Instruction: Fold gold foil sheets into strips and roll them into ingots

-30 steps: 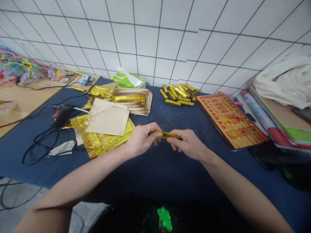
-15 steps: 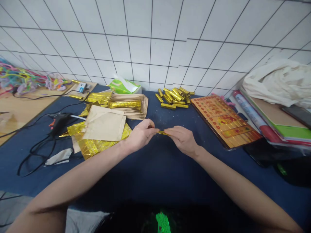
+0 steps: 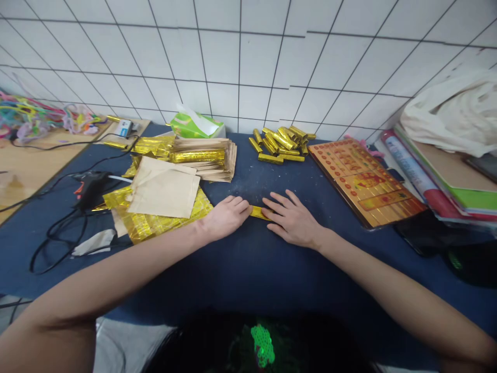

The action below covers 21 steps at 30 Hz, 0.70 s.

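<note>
The right hand (image 3: 293, 223), pinching a moment earlier, had spread its fingers wide over the near-right end of the gold strip (image 3: 259, 212), while the left hand (image 3: 227, 216) kept a closed grip on the other end. The strip seemed down against the surface (image 3: 248, 274), suggesting pinching had given way to pressing. Gold tubes (image 3: 283, 140) lay beyond the grip, a tan sheet (image 3: 163, 189) left of it.

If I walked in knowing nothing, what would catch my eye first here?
Probably the shiny gold strip at the centre of the dark blue tabletop, pinched by the left hand, with the right hand spread over its other end. Beyond it, near the white tiled wall, a heap of small gold tubes gleams. At far left, a multicoloured tangle of strands also stands out.
</note>
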Motion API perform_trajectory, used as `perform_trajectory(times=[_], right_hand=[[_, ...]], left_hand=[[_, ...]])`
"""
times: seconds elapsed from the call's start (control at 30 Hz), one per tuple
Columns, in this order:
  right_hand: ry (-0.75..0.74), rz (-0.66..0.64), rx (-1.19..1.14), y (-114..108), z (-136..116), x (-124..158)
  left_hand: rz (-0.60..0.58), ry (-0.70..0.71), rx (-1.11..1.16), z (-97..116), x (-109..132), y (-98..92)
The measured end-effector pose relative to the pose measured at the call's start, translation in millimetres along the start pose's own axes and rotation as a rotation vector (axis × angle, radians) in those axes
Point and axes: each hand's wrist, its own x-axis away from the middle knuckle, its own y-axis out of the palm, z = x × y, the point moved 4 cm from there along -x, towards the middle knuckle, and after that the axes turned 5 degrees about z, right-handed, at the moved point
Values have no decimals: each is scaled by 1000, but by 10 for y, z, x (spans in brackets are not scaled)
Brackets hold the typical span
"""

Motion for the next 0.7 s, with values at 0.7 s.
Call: perform_trajectory(times=[0.7], right_hand=[[-51,-7,29,93,-193,94]], left_hand=[[-20,-100,34,145,-83,-44]])
